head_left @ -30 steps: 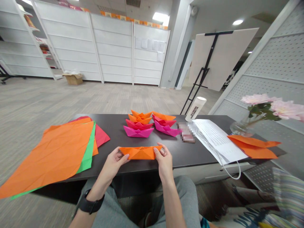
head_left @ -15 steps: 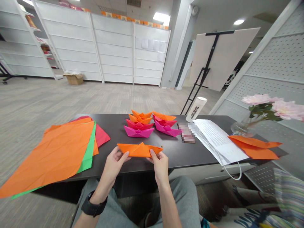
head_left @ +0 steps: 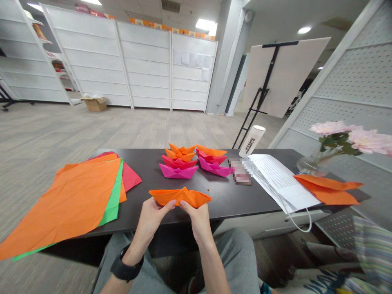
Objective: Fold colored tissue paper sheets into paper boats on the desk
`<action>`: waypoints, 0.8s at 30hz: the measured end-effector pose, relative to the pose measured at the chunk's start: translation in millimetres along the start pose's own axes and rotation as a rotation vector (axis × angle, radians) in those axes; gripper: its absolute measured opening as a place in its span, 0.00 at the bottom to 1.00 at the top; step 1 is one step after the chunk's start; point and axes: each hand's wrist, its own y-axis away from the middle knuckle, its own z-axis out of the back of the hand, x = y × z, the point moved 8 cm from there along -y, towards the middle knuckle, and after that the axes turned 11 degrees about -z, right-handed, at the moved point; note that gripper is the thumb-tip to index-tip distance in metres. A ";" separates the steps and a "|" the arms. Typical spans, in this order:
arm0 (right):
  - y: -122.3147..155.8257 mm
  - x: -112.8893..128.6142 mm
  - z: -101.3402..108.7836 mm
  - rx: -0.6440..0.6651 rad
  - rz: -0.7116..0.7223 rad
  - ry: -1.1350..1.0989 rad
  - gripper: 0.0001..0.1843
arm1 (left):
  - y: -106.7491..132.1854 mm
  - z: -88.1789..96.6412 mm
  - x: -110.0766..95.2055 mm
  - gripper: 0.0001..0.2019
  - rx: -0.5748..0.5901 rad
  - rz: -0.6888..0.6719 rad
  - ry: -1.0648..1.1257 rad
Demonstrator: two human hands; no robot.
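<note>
Between my two hands is an orange paper boat (head_left: 183,197), held up just over the near edge of the dark table (head_left: 232,200). My left hand (head_left: 154,212) grips its lower left side, thumb on the near face. On the lower right side, my right hand (head_left: 196,214) pinches it the same way, and the two thumbs lie close together near the middle. My other fingers are mostly hidden behind and under the paper. Beyond the held boat stand two rows of finished paper boats: a magenta boat (head_left: 178,171) is nearest on the left, another magenta boat (head_left: 214,168) on the right, with red and orange ones behind.
Orange sheets (head_left: 76,192) lie stacked at the left with a green sheet (head_left: 112,200) and a red sheet (head_left: 131,175). To the right are a blurred-out flat object (head_left: 241,173), a white bottle (head_left: 252,141), printed paper (head_left: 283,179), a cable, folded orange paper (head_left: 330,190) and a flower vase (head_left: 312,165).
Both my thumbs have moved inward toward the boat's middle. The boat's near side has bowed and its hull has opened out a little.
</note>
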 end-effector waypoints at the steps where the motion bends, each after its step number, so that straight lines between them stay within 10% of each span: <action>1: -1.0 -0.9 1.9 -0.025 -0.009 -0.013 0.18 | 0.9 -1.8 -0.1 0.18 0.003 0.004 -0.002; 19: -0.8 5.8 44.5 -0.048 -0.044 -0.120 0.24 | 7.4 -29.0 15.3 0.26 -0.021 0.151 0.250; 24: -10.5 24.3 85.0 -0.168 0.061 -0.016 0.26 | -4.7 -45.5 16.2 0.22 0.008 0.073 0.158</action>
